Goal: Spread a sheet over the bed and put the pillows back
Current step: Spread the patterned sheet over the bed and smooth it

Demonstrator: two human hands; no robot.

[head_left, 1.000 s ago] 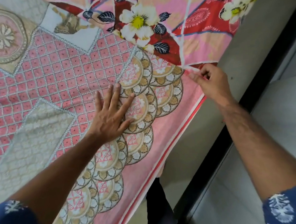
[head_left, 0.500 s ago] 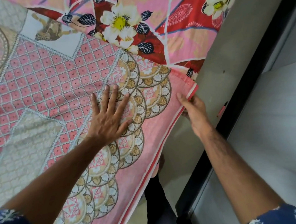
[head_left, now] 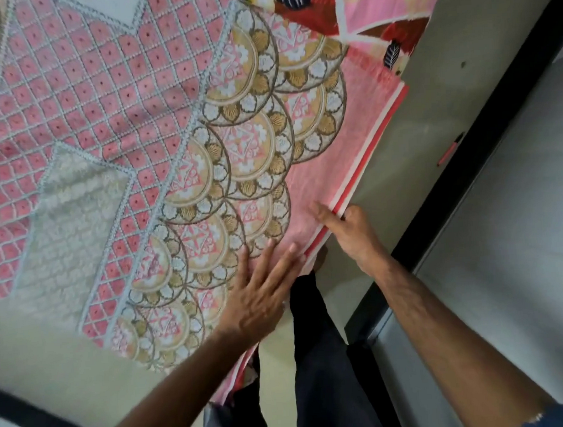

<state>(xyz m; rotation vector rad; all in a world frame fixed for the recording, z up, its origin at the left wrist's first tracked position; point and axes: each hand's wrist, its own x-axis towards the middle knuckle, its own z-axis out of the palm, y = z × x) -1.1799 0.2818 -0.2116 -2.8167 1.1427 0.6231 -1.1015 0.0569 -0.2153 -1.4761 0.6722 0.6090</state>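
A pink patterned sheet (head_left: 111, 101) with a diamond grid and gold scalloped circles lies spread over the bed. Its red and white striped border (head_left: 373, 146) runs along the bed's right side. My left hand (head_left: 261, 296) lies flat with straight fingers on the sheet near that border. My right hand (head_left: 349, 229) grips the striped border, thumb on top and fingers curled underneath. A red and pink floral cloth (head_left: 361, 10) shows at the top, partly under the pink sheet. No pillow is in view.
A grey floor strip (head_left: 410, 147) runs beside the bed, bounded by a black frame (head_left: 484, 131) and a pale grey panel (head_left: 519, 233). My dark trousers (head_left: 323, 358) stand close to the bed's edge. A black edge (head_left: 40, 425) crosses the bottom left.
Both hands slid down along the sheet's right side toward me. My right hand now grips the striped border lower down; my left hand moved from the scalloped circles to the sheet's border.
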